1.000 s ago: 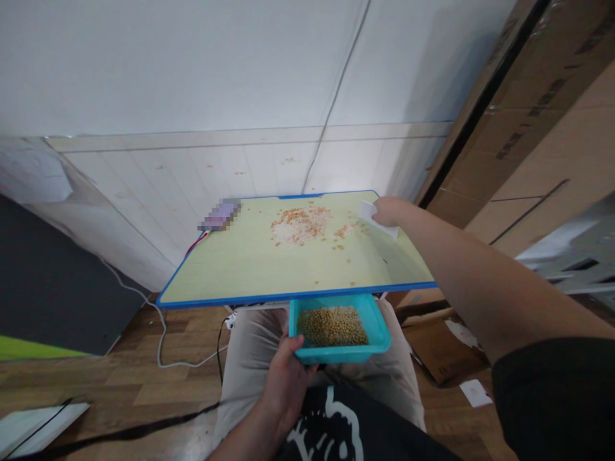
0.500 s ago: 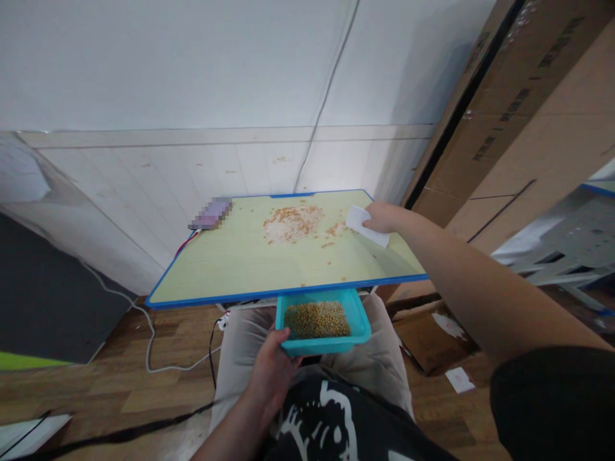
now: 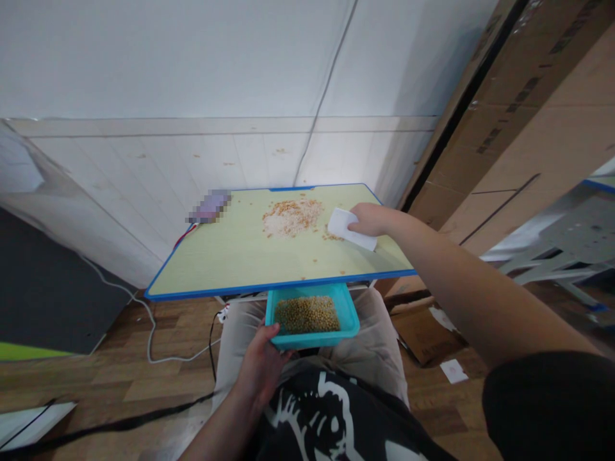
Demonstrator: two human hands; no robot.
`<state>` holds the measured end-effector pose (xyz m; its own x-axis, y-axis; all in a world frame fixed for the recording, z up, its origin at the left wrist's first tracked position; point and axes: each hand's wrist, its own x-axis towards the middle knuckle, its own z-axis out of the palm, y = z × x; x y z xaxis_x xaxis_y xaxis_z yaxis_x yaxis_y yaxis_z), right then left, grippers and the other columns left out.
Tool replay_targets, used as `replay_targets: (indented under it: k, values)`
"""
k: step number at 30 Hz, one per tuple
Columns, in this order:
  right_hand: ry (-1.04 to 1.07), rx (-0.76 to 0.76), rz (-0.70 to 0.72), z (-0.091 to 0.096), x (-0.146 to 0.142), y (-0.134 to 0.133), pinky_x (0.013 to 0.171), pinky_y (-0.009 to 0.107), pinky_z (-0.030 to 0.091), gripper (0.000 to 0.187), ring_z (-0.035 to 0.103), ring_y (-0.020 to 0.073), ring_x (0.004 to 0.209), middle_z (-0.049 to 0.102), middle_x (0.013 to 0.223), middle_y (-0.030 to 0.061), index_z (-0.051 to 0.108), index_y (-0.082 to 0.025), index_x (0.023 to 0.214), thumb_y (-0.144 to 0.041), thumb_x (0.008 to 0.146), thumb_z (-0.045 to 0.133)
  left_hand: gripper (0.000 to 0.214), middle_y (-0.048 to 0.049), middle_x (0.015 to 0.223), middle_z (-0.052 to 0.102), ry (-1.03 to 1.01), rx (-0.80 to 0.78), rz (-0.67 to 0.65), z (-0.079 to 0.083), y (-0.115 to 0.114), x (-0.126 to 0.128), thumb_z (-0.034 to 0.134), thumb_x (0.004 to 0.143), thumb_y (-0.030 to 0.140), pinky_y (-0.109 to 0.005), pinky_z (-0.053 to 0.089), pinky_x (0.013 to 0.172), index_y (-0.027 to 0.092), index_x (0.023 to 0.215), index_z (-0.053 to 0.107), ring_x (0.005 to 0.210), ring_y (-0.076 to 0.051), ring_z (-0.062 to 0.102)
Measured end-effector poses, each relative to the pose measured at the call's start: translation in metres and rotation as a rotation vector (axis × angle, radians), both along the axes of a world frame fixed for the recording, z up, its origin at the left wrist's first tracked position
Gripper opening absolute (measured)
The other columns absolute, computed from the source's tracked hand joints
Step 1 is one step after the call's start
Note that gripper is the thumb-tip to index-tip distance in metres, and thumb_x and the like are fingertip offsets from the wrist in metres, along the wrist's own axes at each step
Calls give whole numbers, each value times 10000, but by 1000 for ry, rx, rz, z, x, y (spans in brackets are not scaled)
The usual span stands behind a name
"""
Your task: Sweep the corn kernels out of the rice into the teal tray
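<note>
My left hand (image 3: 266, 355) grips the near left corner of a turquoise plastic tub (image 3: 353, 314), thumb on the rim and fingers beneath. Inside the tub lie many soybeans (image 3: 312, 314), with paler grains among them. The tub sits over my lap, partly under the table's front edge. My right hand (image 3: 369, 219) pinches a white card (image 3: 353, 232), which is tilted on the right half of the yellow table (image 3: 221, 262). Just left of the card are a few scattered beans. A spread pile of white grains and orange-brown beans (image 3: 291, 218) covers the table's middle.
A blurred-out purple device (image 3: 211, 206) with a red cable lies at the table's back left corner. Tall cardboard boxes (image 3: 519, 128) stand on the right. A white wall rises behind the table. An open cardboard box (image 3: 425, 333) and cables (image 3: 151, 333) are on the floor.
My right hand has slid the card to the left across the table, toward the pile. The tub in my left hand has shifted slightly left.
</note>
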<state>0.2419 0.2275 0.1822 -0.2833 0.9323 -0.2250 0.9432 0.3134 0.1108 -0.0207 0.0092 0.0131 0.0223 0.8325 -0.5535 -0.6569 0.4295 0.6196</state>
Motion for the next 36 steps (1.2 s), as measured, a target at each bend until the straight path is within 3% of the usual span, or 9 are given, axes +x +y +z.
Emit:
replay_targets:
  k: [5, 13, 20, 29, 36]
  values:
    - [-1, -3, 38, 0, -12, -7, 909, 334, 562, 404, 772, 317, 1164, 796, 1268, 247, 777, -54, 1329, -253, 1036, 583, 493, -96, 1266, 801, -2, 28, -16, -6, -2, -7, 813, 824, 283, -406, 613, 925, 221, 1294, 675, 1145, -288, 761]
    - [72, -26, 113, -4, -16, -9, 856, 325, 549, 384, 785, 284, 1066, 820, 1210, 211, 799, -83, 1290, -274, 1005, 627, 534, -123, 1345, 782, -7, 45, -32, 2, -3, -8, 794, 817, 305, -442, 610, 980, 208, 1327, 669, 1244, -336, 737]
    - [83, -52, 153, -4, -19, -9, 865, 351, 554, 381, 786, 284, 1020, 836, 1153, 193, 799, -95, 1281, -246, 987, 610, 511, -121, 1283, 801, 30, -22, 20, 16, -3, -3, 763, 784, 284, -416, 602, 925, 207, 1281, 677, 1166, -320, 748]
    - [114, -108, 183, -3, -18, -8, 818, 304, 546, 364, 782, 255, 986, 841, 1132, 171, 795, -97, 1267, -264, 996, 620, 671, -101, 1239, 819, -2, 1, 9, 14, -4, -3, 803, 765, 282, -396, 604, 938, 216, 1407, 618, 1138, -290, 757]
    - [134, -122, 194, -3, -21, -13, 798, 303, 538, 357, 782, 254, 975, 839, 1142, 166, 800, -109, 1260, -272, 990, 634, 625, -105, 1243, 813, 20, -32, 34, 17, -3, -2, 775, 780, 257, -389, 593, 903, 219, 1390, 645, 1077, -276, 762]
